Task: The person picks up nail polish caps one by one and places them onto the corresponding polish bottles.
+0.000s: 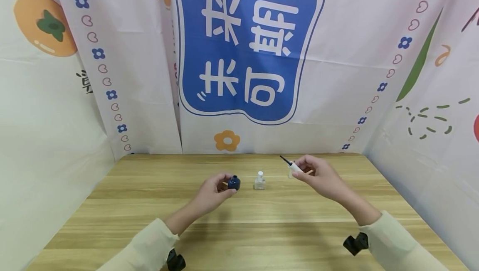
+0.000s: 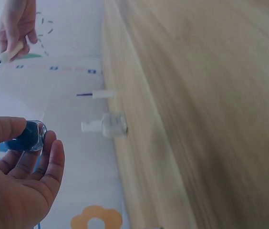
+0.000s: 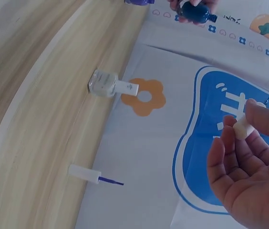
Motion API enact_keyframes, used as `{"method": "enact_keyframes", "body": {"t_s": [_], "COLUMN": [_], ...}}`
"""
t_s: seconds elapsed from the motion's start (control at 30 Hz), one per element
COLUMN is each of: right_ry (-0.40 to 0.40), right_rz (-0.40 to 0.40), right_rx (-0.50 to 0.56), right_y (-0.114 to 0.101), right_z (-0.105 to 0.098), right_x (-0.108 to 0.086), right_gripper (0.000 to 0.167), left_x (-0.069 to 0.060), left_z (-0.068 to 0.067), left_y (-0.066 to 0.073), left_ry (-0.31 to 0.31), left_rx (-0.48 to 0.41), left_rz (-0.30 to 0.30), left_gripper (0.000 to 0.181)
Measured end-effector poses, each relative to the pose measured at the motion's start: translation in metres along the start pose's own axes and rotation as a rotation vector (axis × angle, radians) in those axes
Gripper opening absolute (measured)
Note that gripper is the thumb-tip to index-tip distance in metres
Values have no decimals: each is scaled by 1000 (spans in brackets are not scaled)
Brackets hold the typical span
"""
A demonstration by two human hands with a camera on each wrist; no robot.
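In the head view my left hand (image 1: 215, 190) holds an uncapped dark blue nail polish bottle (image 1: 234, 183) between thumb and fingers, above the table. On the right, my right hand (image 1: 312, 175) pinches a white nail polish cap (image 1: 295, 167), its dark brush tilted up and left. Between the hands a clear nail polish bottle (image 1: 260, 181) with a white cap stands upright. Another white cap (image 3: 84, 172) stands on the table with its purple brush pointing up, mostly hidden behind the right hand's cap in the head view.
The wooden table (image 1: 239, 229) meets a white printed cloth (image 1: 329, 96) at the back and sides. At the top of the right wrist view a purple bottle (image 3: 139, 2) shows in part, cut by the frame edge.
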State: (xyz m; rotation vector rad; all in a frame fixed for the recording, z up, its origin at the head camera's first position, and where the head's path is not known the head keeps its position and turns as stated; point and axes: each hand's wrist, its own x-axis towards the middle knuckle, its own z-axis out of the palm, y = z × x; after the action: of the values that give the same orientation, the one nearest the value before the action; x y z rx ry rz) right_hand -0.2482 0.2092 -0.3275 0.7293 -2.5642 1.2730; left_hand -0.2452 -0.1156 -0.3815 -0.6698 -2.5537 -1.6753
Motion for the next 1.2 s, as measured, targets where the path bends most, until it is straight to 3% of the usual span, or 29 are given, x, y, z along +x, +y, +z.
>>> {"method": "enact_keyframes", "body": {"t_s": [0.53, 0.83, 1.2], "right_ry": [-78, -161, -198], "right_rz": [-116, -146, -180], "right_rx": [-56, -81, -128], "right_y": [-17, -23, -24], "right_z": [21, 34, 41], "right_x": [-6, -6, -6], "right_gripper": [8, 7, 5], "left_x": [-8, -9, -11], "left_z": [26, 33, 36], "left_y": [-5, -6, -6], "left_ry": [-106, -136, -162], "left_rx": [-25, -25, -29], "left_rz": [-7, 19, 46], "left_gripper": [30, 24, 22]}}
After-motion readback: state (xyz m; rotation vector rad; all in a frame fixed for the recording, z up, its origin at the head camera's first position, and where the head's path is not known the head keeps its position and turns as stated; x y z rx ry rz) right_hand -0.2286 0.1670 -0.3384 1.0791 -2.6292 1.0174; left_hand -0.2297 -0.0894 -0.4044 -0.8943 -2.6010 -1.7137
